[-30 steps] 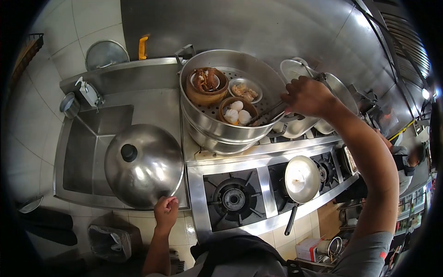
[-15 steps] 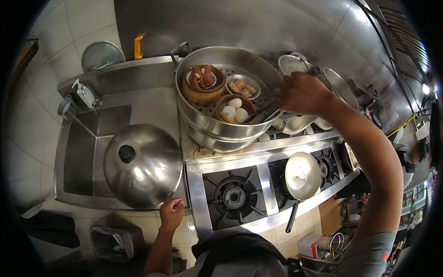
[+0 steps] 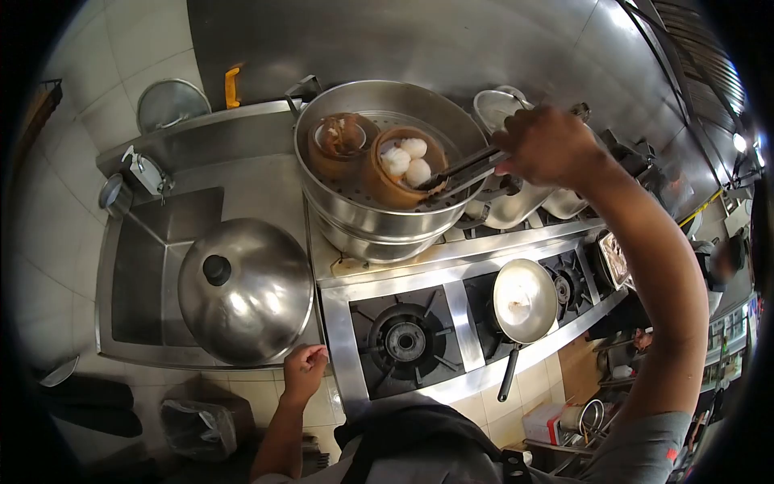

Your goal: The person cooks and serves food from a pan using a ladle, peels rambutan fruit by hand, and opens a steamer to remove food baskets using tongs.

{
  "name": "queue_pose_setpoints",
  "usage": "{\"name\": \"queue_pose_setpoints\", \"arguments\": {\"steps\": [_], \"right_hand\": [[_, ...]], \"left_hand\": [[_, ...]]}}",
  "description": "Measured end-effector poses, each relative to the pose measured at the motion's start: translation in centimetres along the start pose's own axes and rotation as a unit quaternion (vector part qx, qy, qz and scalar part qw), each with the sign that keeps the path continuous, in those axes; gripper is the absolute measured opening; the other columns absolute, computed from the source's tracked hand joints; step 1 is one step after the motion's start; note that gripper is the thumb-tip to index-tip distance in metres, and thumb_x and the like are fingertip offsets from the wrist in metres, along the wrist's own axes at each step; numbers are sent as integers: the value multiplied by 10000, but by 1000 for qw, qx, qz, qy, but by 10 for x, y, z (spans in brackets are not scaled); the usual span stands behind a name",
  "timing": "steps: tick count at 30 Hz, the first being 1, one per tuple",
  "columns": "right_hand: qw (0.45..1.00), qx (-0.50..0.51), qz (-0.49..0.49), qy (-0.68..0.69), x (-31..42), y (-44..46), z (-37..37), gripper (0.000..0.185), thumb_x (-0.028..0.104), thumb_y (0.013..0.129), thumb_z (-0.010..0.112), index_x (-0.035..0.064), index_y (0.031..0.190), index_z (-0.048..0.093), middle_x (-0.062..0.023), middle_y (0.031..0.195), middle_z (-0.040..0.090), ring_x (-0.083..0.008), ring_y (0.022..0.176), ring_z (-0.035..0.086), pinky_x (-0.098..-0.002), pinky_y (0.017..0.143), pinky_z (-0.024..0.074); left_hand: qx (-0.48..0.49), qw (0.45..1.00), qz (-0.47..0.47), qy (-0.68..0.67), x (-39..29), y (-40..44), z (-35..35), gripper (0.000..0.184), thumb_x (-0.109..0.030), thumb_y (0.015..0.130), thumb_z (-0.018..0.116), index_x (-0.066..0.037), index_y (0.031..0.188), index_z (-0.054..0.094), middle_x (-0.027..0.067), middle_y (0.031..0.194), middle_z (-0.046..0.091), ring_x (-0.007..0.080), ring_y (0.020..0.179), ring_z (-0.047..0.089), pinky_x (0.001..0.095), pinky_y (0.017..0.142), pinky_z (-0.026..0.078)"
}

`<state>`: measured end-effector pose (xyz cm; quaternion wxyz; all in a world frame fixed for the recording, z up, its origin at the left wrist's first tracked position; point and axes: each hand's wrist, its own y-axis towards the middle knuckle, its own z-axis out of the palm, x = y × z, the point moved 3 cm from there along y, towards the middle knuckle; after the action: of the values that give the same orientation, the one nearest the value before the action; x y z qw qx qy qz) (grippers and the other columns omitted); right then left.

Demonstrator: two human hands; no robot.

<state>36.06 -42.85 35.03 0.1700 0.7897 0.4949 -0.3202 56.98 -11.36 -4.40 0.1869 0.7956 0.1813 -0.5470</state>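
Note:
My right hand [image 3: 552, 145] is closed around a pair of metal tongs [image 3: 470, 169]. The tongs grip the near right rim of a small bamboo steamer basket [image 3: 395, 187], which holds white dumplings [image 3: 407, 160]. This basket appears raised inside the large steamer pot [image 3: 379, 218] with its perforated floor. At the pot's back left stands another bamboo basket [image 3: 332, 165] with a dish of brown food [image 3: 343, 135]. The metal plate of food is hidden behind the raised basket. My left hand [image 3: 305, 371] is curled shut by the counter edge, nearest to a big domed lid [image 3: 246, 302].
Left of the stove is a sink [image 3: 149, 282]. A frying pan [image 3: 526, 302] sits on a burner, its handle [image 3: 509, 375] jutting over the front edge. Beside it is a bare burner [image 3: 405, 341]. More pots [image 3: 516, 206] stand behind. A person [image 3: 717, 266] is at far right.
The tongs have taken hold of the dumpling basket, which has come up and covered the plate of food. My right hand has shifted slightly; the left stays by the lid.

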Motion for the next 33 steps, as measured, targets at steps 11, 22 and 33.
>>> {"name": "queue_pose_setpoints", "arguments": {"steps": [11,22,33], "right_hand": [[991,-51,115,-40,-41,-103,-59,330,399,777,686,101,917,667,-77,831,629,-261,838,636,-387,732,517],[970,61,230,-56,-1,-376,-80,331,415,788,673,101,886,630,-58,787,596,-259,803,637,-386,635,521],[766,392,509,-26,177,-738,-131,365,447,790,667,103,897,612,-51,821,597,-243,836,627,-364,689,505]], "left_hand": [[175,975,10,-136,-74,18,88,146,-141,866,681,-16,939,697,37,748,658,60,651,560,218,620,456],[443,877,105,-157,-169,-28,214,129,-99,882,664,6,949,695,-6,775,600,53,672,525,209,606,430],[666,742,69,-35,-194,-195,333,168,-99,873,664,38,970,672,-13,751,612,47,664,530,197,628,430]]}}
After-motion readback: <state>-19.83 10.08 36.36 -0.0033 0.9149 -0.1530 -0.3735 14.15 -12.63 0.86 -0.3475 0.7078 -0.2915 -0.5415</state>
